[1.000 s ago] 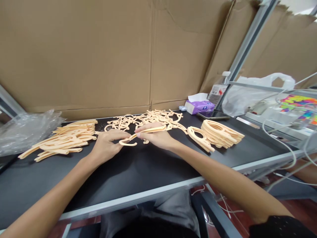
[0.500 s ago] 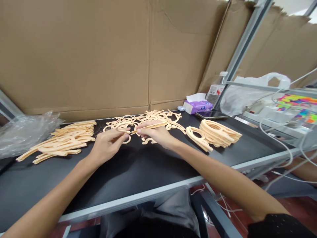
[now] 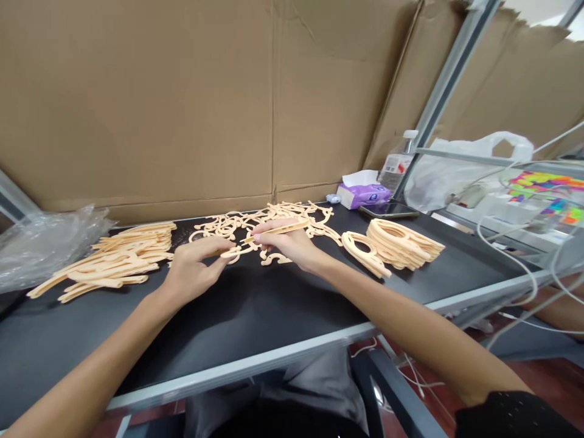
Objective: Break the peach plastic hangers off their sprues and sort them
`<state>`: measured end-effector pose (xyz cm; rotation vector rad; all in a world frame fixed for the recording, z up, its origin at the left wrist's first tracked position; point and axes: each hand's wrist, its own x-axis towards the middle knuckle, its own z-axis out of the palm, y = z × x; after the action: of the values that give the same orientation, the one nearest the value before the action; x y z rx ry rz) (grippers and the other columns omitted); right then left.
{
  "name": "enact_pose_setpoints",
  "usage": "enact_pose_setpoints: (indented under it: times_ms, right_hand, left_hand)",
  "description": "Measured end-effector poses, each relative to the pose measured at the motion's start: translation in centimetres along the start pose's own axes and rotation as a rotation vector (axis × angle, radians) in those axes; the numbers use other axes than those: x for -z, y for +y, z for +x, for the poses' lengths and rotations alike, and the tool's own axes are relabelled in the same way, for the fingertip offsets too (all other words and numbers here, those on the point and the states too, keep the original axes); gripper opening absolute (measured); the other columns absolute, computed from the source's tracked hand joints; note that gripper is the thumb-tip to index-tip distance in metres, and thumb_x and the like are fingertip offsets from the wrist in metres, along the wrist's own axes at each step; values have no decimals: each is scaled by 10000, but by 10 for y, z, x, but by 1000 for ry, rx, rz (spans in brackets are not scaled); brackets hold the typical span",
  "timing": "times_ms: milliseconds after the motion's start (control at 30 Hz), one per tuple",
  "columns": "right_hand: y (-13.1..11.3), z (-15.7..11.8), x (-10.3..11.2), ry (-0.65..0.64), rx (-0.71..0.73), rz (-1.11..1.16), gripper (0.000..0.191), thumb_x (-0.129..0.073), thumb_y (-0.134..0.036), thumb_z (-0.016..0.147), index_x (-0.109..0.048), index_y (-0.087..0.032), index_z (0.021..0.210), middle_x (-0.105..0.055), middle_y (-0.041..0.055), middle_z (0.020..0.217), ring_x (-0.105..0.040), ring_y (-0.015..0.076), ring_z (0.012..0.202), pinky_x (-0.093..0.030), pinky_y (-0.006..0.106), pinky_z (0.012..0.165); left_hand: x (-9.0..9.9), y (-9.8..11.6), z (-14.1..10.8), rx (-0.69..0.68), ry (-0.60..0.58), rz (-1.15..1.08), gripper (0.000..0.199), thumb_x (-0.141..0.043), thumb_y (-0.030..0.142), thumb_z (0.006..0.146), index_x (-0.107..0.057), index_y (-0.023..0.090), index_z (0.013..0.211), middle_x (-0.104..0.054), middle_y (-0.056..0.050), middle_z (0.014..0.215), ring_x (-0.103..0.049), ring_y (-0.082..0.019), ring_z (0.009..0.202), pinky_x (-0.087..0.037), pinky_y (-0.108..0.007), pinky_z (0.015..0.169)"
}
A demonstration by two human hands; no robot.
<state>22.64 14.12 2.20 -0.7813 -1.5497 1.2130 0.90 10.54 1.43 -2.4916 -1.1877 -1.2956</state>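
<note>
My left hand (image 3: 201, 264) is closed, thumb against fingers, on a small beige curved piece (image 3: 232, 251) that looks like a hook seen edge-on. Close by on its right, my right hand (image 3: 285, 243) grips a long, narrow beige strip (image 3: 288, 227). One end of this strip points at the curved piece; whether the two touch I cannot tell. Behind both hands lies a loose heap of beige hook-shaped pieces (image 3: 319, 228).
Long beige strips (image 3: 132, 249) are piled at the left beside clear plastic wrap (image 3: 50, 243). Oval beige pieces (image 3: 401, 243) are stacked at the right. Behind them are a phone (image 3: 389, 210), a purple tissue pack (image 3: 365, 193) and a bottle (image 3: 398, 164). Cardboard (image 3: 182, 103) walls the back.
The curved piece in my left hand has turned from showing its round loop to lying nearly edge-on and lower. My right hand stays nearly in place with the strip.
</note>
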Motion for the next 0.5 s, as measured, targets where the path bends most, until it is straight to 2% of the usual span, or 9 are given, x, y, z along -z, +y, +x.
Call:
enact_pose_setpoints:
  times_ms: [233, 367, 500]
  right_hand:
    - [-1, -1, 2, -54, 86, -191, 100, -701, -206, 729, -754, -170, 806, -724, 23, 759, -633, 125, 637, -498, 258, 620]
    - [-2, -2, 3, -54, 158, -277, 100, -690, -203, 754, -766, -175, 812, -741, 31, 801, -656, 136, 670, -505, 263, 643]
    - [-2, -3, 3, -48, 217, -319, 94, -686, -176, 760, -769, -193, 801, -758, 32, 863, -693, 160, 804, -522, 282, 760]
  left_hand:
    - [1, -5, 1, -119, 23, 34, 198, -588, 263, 882, -777, 219, 920, -782, -59, 940, -733, -225, 906, -590, -371, 866]
    - [4, -9, 2, -208, -42, 40, 206, -564, 219, 903, -756, 201, 975, -770, -84, 1011, -722, -213, 941, -582, -340, 866]
    - [4, -11, 3, -238, -112, 35, 196, -546, 224, 929, -732, 202, 985, -765, -86, 1000, -707, -210, 950, -562, -353, 875]
